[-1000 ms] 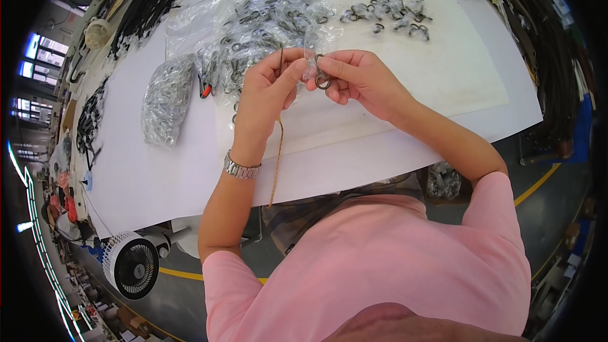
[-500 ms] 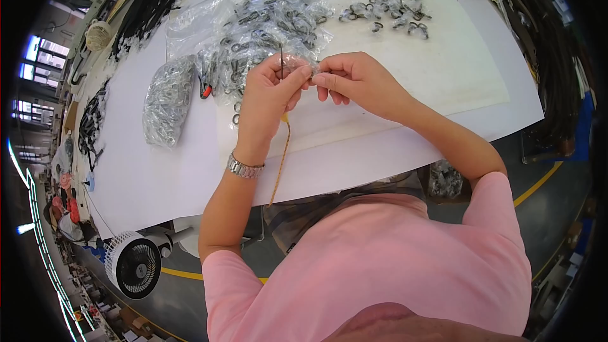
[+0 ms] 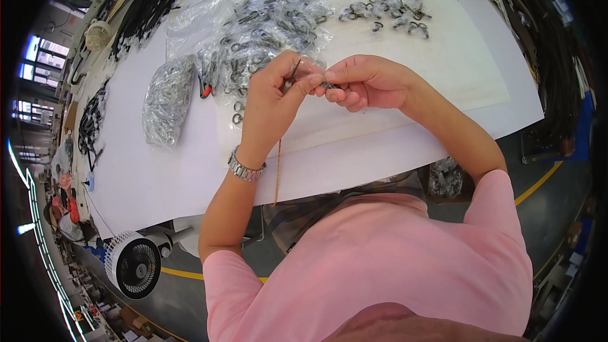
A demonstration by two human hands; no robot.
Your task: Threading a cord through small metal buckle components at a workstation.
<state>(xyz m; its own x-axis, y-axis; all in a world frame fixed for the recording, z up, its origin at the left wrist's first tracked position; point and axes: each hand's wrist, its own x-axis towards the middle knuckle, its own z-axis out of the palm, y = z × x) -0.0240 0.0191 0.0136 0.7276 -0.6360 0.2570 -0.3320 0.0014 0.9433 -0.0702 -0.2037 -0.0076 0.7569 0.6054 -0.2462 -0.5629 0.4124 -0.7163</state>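
My left hand (image 3: 277, 92) is closed around a thin dark pointed tool (image 3: 296, 68) whose tip sticks up past the fingers; its exact kind is hidden. An orange-yellow cord (image 3: 278, 174) hangs below that hand. My right hand (image 3: 373, 81) pinches a small dark metal fitting (image 3: 329, 84) between thumb and fingers, and the fingertips of both hands meet there. A bit of clear plastic film (image 3: 309, 65) shows by the left fingers. Just beyond the hands lies a large heap of dark ring fittings in clear plastic wrap (image 3: 275, 22).
A smaller group of ring fittings (image 3: 392, 9) lies at the far right of the white table (image 3: 183, 183). On the left is a full clear bag of fittings (image 3: 169, 101), near a red-tipped tool (image 3: 206, 92). A fan (image 3: 134, 265) stands by the table's front left edge.
Both hands have moved slightly to the right. My right hand has turned so its fingers curl up under the metal fitting, which now shows. The dark tool leans more to the right.
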